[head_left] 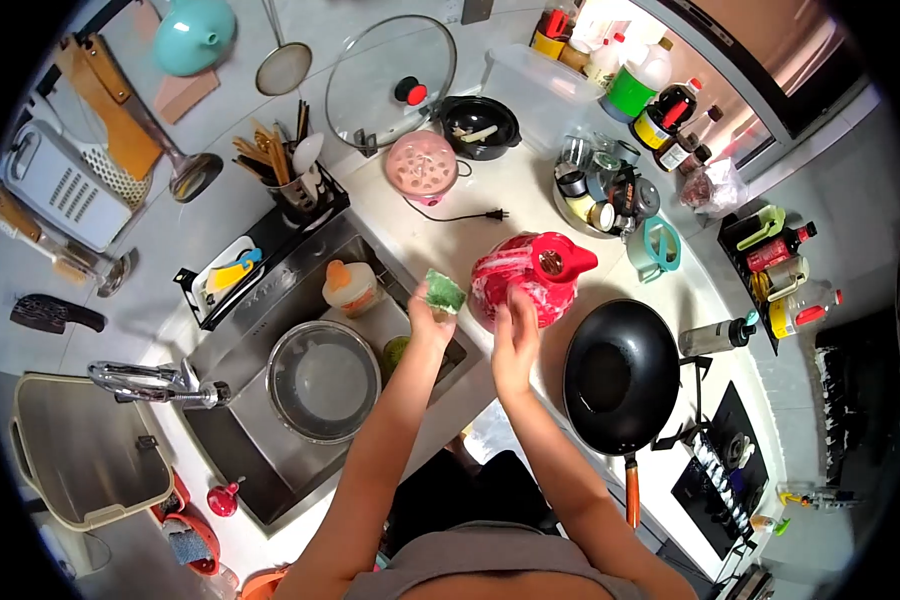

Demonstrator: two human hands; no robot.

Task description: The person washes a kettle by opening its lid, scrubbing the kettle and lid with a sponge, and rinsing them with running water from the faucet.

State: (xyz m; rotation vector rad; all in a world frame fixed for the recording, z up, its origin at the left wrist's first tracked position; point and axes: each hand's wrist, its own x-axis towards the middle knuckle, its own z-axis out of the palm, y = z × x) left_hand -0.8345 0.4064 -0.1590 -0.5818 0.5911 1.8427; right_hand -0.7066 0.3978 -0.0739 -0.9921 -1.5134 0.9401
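My left hand [430,322] is closed around a green scouring sponge [445,291] with whitish foam on it, above the sink's right edge. To its right, a red pitcher-like jug [560,298] with a spout is streaked with white suds on the counter. My right hand [515,338] is at the jug's near side, its fingers stretched out and overlapping the jug in this view; nothing is gripped in it. Below my left hand, a green round item [397,350] is partly hidden by my forearm. A tub with an orange top [352,288] stands close by in the sink.
A metal basin [323,382] sits in the steel sink [240,465] under the faucet [160,382]. Right of the jug rests a black wok [620,375]. A pink appliance [422,167] with a cord and plug [497,214] lies behind. A teal cup [654,248] stands back right.
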